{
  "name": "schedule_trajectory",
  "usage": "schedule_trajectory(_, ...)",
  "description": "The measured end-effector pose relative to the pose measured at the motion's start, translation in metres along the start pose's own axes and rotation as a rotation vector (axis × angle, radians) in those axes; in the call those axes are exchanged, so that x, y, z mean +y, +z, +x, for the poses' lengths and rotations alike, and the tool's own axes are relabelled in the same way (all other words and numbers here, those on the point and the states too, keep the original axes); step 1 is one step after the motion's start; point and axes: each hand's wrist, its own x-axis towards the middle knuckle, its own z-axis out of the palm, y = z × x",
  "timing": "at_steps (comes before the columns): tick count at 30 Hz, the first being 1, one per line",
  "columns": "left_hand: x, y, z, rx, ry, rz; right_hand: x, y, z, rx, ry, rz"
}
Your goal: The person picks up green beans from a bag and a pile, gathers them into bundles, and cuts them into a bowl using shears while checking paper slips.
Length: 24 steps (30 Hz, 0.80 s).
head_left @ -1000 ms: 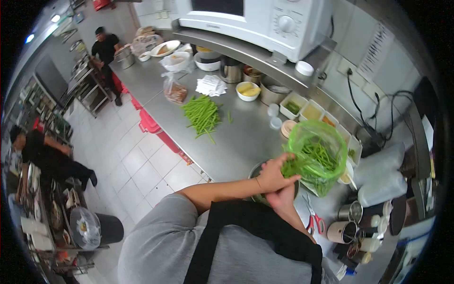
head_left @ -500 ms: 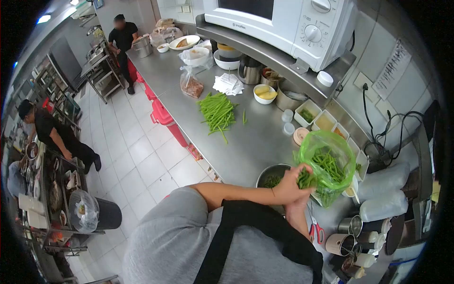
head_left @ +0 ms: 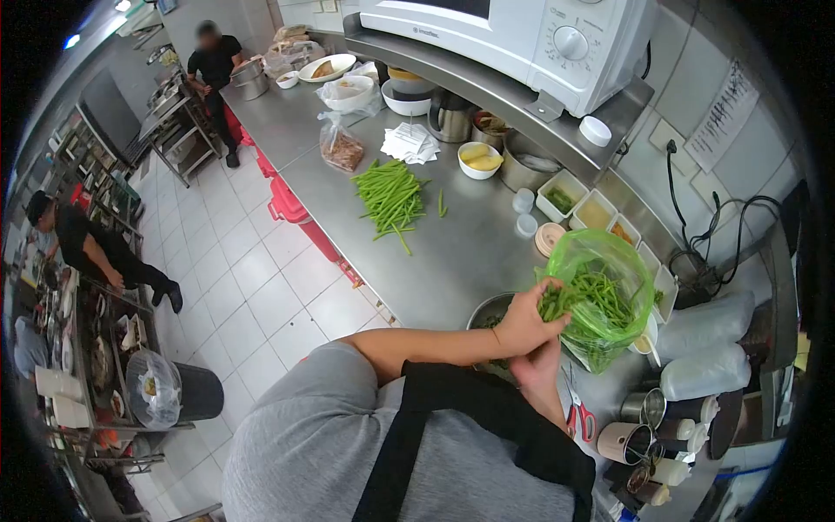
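My left hand is closed around a bunch of green beans, their ends pointing toward the bag. Just below it, my right hand presses up against the left; its fingers are curled and partly hidden, so what they hold cannot be seen. Beside the bunch stands an open green plastic bag with more long beans inside. Under my hands is a metal bowl, largely covered by the left hand and forearm, with small green pieces in it. Red-handled scissors lie right of my right wrist.
A pile of green beans lies on the steel counter. Along the wall are condiment tubs, a bowl of yellow pieces and a microwave on a shelf. Two people stand across the aisle and at the counter's far end.
My hands and the bunch have shifted slightly up and left in the view, the bunch now against the bag's opening. The whole view has tilted a little.
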Motion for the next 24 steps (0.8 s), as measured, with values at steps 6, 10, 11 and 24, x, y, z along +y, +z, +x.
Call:
schedule_trajectory(6, -0.007, 0.002, -0.01, -0.098, 0.156, 0.045, -0.01, 0.006, 0.006, 0.071, -0.1, 0.055)
schedule_trajectory(10, -0.003, -0.003, -0.007, -0.094, 0.186, 0.036, -0.018, 0.008, 0.007, 0.113, -0.107, 0.108)
schedule_trajectory(11, -0.009, -0.004, -0.006, -0.093, 0.251, 0.06, -0.018, 0.004, 0.007, 0.044, -0.123, 0.104)
schedule_trajectory(24, -0.009, -0.002, -0.006, -0.027, 0.084, 0.049, -0.003, 0.007, -0.003, 0.051, -0.182, -0.029)
